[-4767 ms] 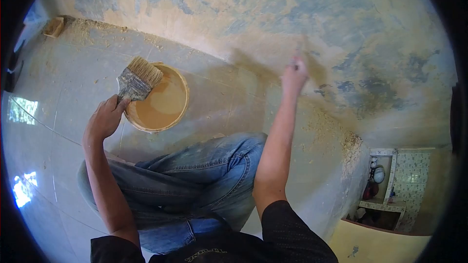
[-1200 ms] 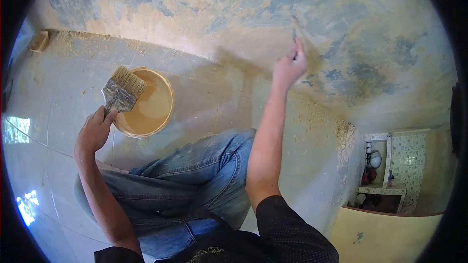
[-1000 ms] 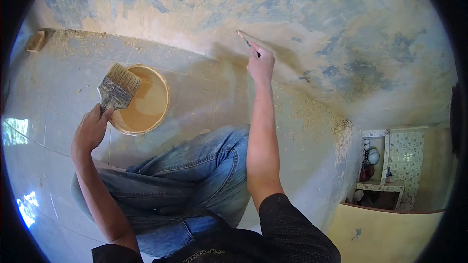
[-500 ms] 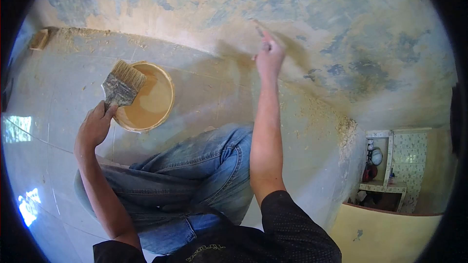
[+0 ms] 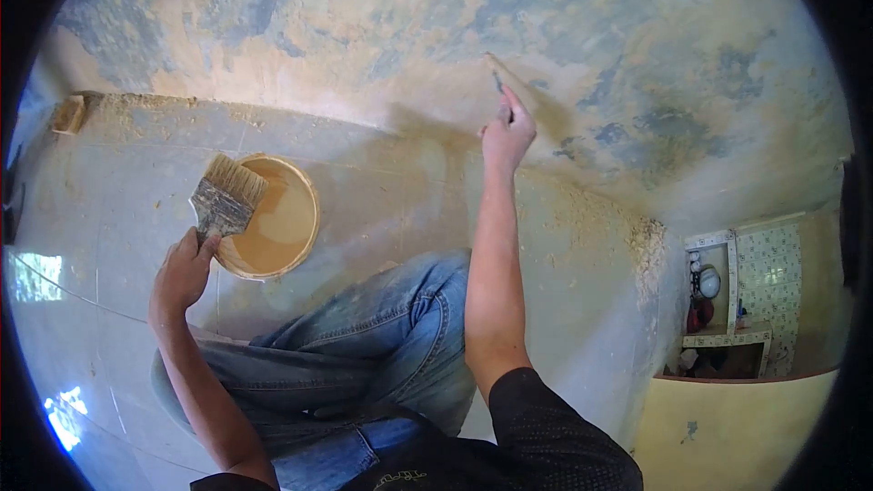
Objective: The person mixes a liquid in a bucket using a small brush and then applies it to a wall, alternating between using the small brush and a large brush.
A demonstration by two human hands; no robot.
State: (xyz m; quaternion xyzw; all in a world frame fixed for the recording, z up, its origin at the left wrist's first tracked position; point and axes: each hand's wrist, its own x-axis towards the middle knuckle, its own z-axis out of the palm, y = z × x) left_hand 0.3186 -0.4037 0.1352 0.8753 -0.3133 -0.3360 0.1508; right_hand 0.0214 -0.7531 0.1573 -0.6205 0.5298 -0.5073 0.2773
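My left hand (image 5: 185, 271) grips the handle of a wide paintbrush (image 5: 229, 195), its pale bristles pointing up and its ferrule caked with dried material. The brush overlaps the left rim of a round bucket (image 5: 316, 218) holding tan liquid (image 5: 280, 221). With my right arm stretched forward, my right hand (image 5: 507, 138) is closed around a slim scraper (image 5: 496, 75), seen nearly edge-on. The scraper's tip is right at the patchy wall (image 5: 436, 73), which shows blue-grey and beige areas.
Crumbled debris (image 5: 647, 250) lies along the foot of the wall on the tiled floor (image 5: 391, 209). A small block (image 5: 69, 115) sits in the far left corner. My bent legs in jeans (image 5: 364, 327) are below the bucket. On the right are a low yellow wall (image 5: 737, 427) and tiled shelves (image 5: 727, 338).
The whole view has tilted, so the bucket and floor appear lower. My right hand has shifted the scraper slightly rightward along the wall. The brush stays by the bucket in my left hand.
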